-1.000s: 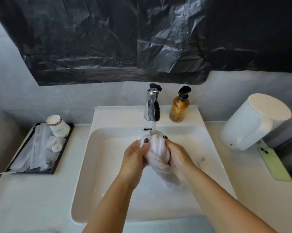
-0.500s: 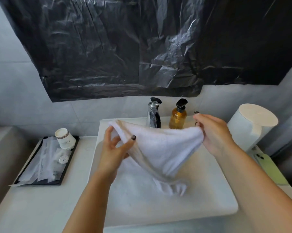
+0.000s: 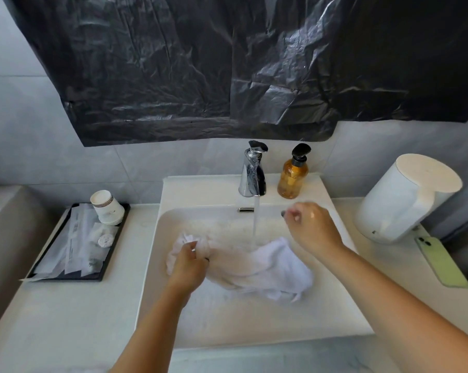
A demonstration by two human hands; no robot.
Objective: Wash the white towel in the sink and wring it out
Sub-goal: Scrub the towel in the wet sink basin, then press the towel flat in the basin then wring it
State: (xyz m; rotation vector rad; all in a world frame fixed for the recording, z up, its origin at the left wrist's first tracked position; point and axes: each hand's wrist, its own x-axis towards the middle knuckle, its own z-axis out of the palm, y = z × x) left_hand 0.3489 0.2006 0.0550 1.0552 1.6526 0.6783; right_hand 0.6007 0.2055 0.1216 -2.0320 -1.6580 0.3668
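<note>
**White towel under running water**

White terry cloth, the towel (image 3: 257, 265), is spread across the basin of the sink (image 3: 335, 313), its middle under the stream from the chrome tap (image 3: 251, 173) at the back edge. Its left end is bunched and gripped by the left hand (image 3: 188, 261). The right hand (image 3: 312, 227) is held above the basin near the right rim, fingers loosely curled, nothing held. An amber soap bottle (image 3: 293, 175) is seen beside the tap.

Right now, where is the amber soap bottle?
In the head view, the amber soap bottle stands on the back ledge of the sink, just right of the chrome tap, beyond the right hand.
</note>
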